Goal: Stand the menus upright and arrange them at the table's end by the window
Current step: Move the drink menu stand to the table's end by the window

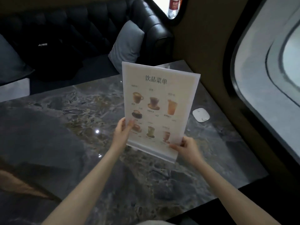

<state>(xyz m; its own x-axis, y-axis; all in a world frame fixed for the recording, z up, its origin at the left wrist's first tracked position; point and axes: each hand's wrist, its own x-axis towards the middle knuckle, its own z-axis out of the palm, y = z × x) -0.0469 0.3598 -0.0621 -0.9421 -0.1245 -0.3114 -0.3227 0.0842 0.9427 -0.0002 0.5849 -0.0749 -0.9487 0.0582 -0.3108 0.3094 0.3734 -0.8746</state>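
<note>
A drinks menu [159, 101] in a clear acrylic stand, with pictures of cups and a printed heading, is held upright above the dark marble table [78, 114]. My left hand [122, 133] grips its lower left edge. My right hand [186, 146] grips its lower right corner, just above the clear base. Behind its top edge, a sliver of a second menu [164, 66] shows near the table's far end. The rest of that second menu is hidden.
A small white rounded device [201, 114] lies on the table right of the menu, near the window [266, 65]. A black tufted sofa [90, 25] with a grey cushion [127, 44] and a black bag [53, 54] stands beyond the table. A bottle [174, 7] stands at the top.
</note>
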